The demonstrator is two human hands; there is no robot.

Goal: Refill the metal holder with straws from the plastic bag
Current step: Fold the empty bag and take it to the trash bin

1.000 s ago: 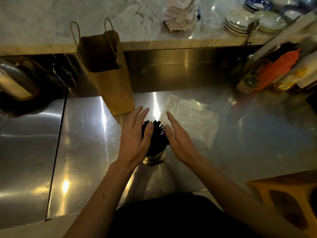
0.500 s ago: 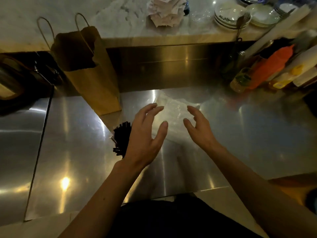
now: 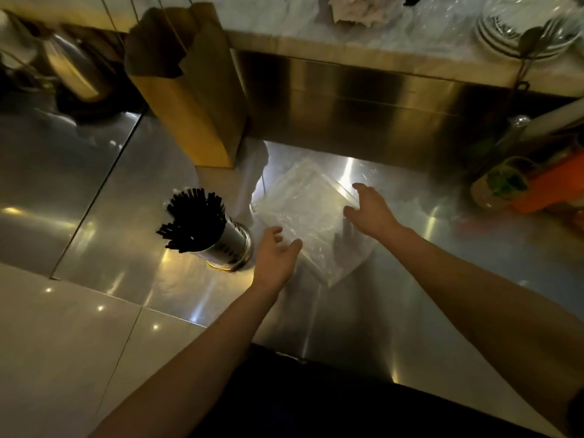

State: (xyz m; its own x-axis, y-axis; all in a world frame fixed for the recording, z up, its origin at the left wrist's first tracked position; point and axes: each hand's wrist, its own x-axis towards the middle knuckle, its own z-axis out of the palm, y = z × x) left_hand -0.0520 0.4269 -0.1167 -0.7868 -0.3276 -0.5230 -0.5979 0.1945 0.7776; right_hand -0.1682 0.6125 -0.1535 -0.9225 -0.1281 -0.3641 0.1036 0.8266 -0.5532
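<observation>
The metal holder (image 3: pixel 226 248) stands on the steel counter (image 3: pixel 442 279), packed with black straws (image 3: pixel 192 219) that fan out at the top. Right of it lies a clear plastic bag (image 3: pixel 303 216), flat on the counter. My left hand (image 3: pixel 275 257) hovers at the bag's near left corner, fingers relaxed and spread, holding nothing. My right hand (image 3: pixel 369 210) reaches over the bag's right edge with straight fingers, also holding nothing. Whether either hand touches the bag is unclear.
A brown paper bag (image 3: pixel 192 90) stands behind the holder. A kettle (image 3: pixel 72 71) sits far left. Bottles and an orange container (image 3: pixel 550 184) crowd the right. Stacked plates (image 3: pixel 518 36) and crumpled paper (image 3: pixel 354 11) rest on the marble ledge above.
Both hands left the holder and moved right to the plastic bag. The view has shifted, so the holder now appears left of my hands.
</observation>
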